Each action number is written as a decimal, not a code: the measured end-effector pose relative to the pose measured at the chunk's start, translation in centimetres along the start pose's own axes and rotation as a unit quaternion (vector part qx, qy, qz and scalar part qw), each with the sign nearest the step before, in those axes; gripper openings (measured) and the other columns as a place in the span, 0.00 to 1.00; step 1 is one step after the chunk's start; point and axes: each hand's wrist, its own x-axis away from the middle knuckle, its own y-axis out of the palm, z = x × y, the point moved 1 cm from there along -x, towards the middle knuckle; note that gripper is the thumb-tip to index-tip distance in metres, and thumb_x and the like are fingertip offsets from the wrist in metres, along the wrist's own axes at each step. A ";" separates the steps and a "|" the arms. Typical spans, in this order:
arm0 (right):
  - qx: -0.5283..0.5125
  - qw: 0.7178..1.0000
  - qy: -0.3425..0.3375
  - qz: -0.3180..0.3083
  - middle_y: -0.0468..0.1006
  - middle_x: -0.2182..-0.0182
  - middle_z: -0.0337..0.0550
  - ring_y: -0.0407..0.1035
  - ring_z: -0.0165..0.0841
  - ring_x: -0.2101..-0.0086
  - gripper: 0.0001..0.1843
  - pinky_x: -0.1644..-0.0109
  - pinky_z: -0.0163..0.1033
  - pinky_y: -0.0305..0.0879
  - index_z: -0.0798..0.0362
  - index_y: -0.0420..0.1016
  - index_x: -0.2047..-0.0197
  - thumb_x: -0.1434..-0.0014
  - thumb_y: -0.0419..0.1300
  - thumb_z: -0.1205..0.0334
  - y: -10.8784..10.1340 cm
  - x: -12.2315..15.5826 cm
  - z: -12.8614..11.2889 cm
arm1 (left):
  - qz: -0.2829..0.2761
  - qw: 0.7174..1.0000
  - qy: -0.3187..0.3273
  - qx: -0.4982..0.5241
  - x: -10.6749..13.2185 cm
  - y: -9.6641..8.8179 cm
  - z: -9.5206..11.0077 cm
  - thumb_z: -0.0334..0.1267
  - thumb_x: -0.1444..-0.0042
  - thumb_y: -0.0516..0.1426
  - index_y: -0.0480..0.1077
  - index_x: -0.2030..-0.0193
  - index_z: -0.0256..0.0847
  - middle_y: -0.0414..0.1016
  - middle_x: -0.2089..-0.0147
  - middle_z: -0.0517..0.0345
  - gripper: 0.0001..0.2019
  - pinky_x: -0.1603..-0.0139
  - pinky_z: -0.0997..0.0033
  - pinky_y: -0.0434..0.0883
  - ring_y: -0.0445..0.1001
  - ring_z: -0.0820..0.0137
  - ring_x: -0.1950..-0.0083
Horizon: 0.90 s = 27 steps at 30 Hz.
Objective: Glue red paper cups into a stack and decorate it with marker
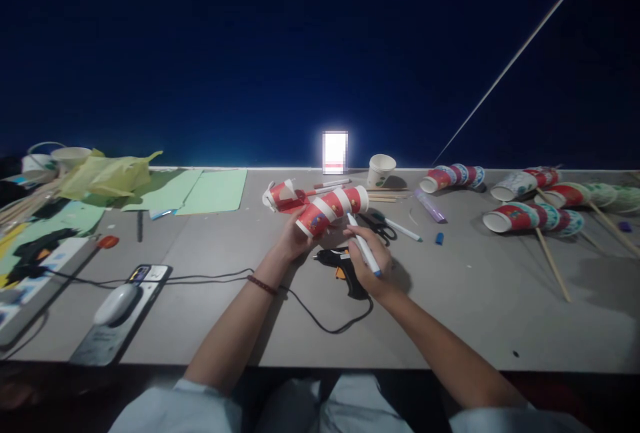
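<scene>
My left hand [291, 238] grips a row of joined red-and-white paper cups [330, 210] from below, tilted up to the right over the table. In my right hand [371, 257] is a white marker [364, 245] with a blue end, its tip close to the side of the cups; whether it touches I cannot tell. Below the hands lies a black glue gun [345, 266] with an orange trigger. Partly hidden behind my right hand are black scissors [383, 229]. A further red-and-white cup piece [283, 195] rests just behind my left hand.
Several joined cup rolls, one a red-and-teal roll [530, 218], lie at right with wooden sticks. A white paper cup [382, 170], a teal-tipped marker [403, 227] and a blue cap [439, 239] are nearer. At left are green sheets [215, 191], a phone [143, 293] and a power strip [50, 279].
</scene>
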 end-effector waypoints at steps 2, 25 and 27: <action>0.006 1.000 0.000 -0.011 0.82 0.57 0.44 0.78 0.37 0.57 0.15 0.51 0.45 0.76 0.47 0.73 0.47 0.36 0.55 0.66 -0.1 -0.2 -0.2 | 0.025 0.999 -0.020 0.019 0.1 0.3 0.1 0.49 0.40 0.58 0.72 0.51 0.35 0.78 0.71 0.49 0.19 0.73 0.70 0.73 0.76 0.65 0.72; 0.053 0.998 0.025 0.018 0.74 0.55 0.46 0.73 0.41 0.55 0.22 0.48 0.50 0.73 0.47 0.66 0.47 0.43 0.66 0.60 0.3 -0.2 0.0 | -0.042 0.990 0.129 -0.047 0.8 1.5 -1.2 0.30 0.64 0.72 0.70 0.54 0.40 0.81 0.66 0.58 0.28 0.62 0.72 0.76 0.80 0.68 0.66; 0.059 0.997 0.037 0.021 0.73 0.54 0.47 0.72 0.42 0.53 0.25 0.47 0.50 0.72 0.46 0.65 0.46 0.45 0.68 0.58 0.3 -0.1 0.1 | -0.051 0.989 0.129 -0.056 0.9 1.7 -1.4 0.30 0.66 0.74 0.69 0.52 0.41 0.81 0.66 0.59 0.32 0.62 0.71 0.76 0.80 0.68 0.66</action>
